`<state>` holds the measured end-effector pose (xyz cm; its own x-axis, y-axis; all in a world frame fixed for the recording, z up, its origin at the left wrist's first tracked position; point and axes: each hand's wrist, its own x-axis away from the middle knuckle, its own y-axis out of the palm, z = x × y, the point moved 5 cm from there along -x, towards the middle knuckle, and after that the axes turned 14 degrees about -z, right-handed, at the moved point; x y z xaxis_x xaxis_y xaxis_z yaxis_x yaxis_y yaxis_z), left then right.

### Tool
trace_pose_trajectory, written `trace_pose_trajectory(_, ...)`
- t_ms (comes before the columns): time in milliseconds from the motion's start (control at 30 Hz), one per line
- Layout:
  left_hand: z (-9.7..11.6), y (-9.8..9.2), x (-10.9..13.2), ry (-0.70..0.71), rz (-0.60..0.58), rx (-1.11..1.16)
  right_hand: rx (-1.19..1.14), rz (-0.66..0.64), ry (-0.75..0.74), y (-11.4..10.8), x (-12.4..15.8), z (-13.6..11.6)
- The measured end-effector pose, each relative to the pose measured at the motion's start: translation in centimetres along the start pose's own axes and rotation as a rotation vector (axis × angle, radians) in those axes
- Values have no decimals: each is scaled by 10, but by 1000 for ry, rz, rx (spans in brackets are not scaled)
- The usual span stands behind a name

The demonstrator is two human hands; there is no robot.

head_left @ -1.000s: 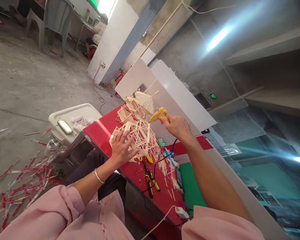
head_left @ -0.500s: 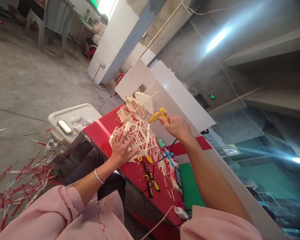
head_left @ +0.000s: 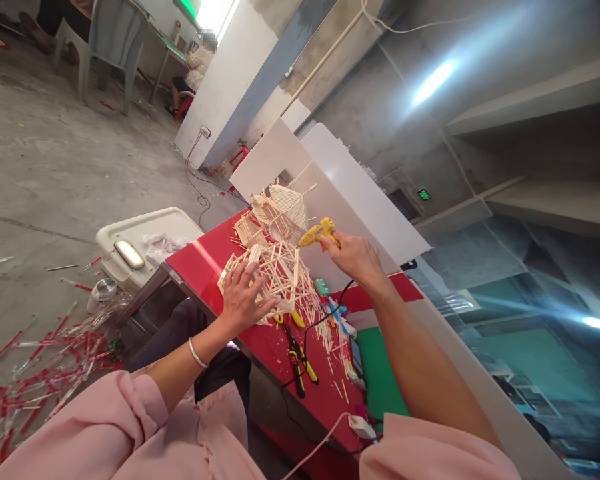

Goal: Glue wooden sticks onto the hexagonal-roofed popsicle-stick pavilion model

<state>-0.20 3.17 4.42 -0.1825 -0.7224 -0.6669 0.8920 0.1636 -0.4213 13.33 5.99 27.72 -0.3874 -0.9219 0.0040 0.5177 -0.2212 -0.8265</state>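
A lattice model of thin wooden sticks [head_left: 280, 270] stands on the red table [head_left: 200, 263]. My left hand [head_left: 243, 297] rests on its near side, fingers curled around the sticks. My right hand [head_left: 355, 257] grips a yellow glue gun [head_left: 317, 232], whose nozzle points at the top of the model. A second stick structure with a slatted roof [head_left: 280, 207] stands just behind the first.
Yellow-handled pliers [head_left: 300, 357], loose sticks and small tools lie on the table near my right forearm. White boards [head_left: 330, 187] lean behind the models. A white plastic bin [head_left: 145, 240] sits on the floor to the left, among red-and-clear wrappers [head_left: 50, 367]. A seated person [head_left: 195, 63] is far off.
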Motion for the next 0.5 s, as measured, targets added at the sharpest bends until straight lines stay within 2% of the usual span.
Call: trace_pose_trajectory(500, -1, 2, 0, -8, -8, -7, -29, 5, -10, 3, 0, 2)
